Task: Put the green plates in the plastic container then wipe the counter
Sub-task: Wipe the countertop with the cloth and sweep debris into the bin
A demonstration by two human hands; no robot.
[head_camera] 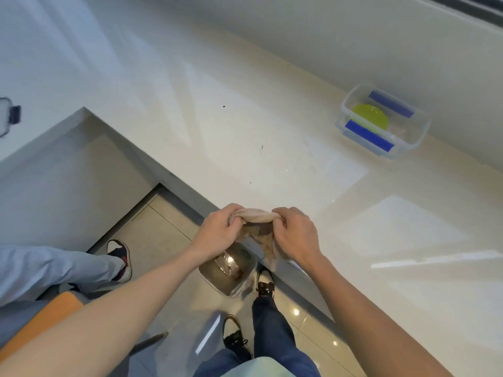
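The green plates (370, 116) lie flat inside the clear plastic container (382, 121), which sits on the counter (272, 148) at about two o'clock from my hands, well apart from them and close to the back wall. The container is a rounded rectangle with see-through walls and two blue clip strips along its long sides; its long axis runs from ten o'clock to four o'clock. I can see only one round, bright lime disc, so how many plates are stacked there I cannot tell. A beige cloth (258, 227) is stretched between my hands over the counter's near edge, its top fold running from nine o'clock to three o'clock and the rest hanging down, crumpled and soft, with a darker patch. My left hand (219, 231) has its fingers curled tight, pinching the cloth's left end; my right hand (295, 235) is closed the same way on the right end. The counter is pale, glossy and smooth, with a few small dark specks at twelve o'clock from my hands. Below my hands, on the tiled floor, stands a shiny metal bin (230, 270).
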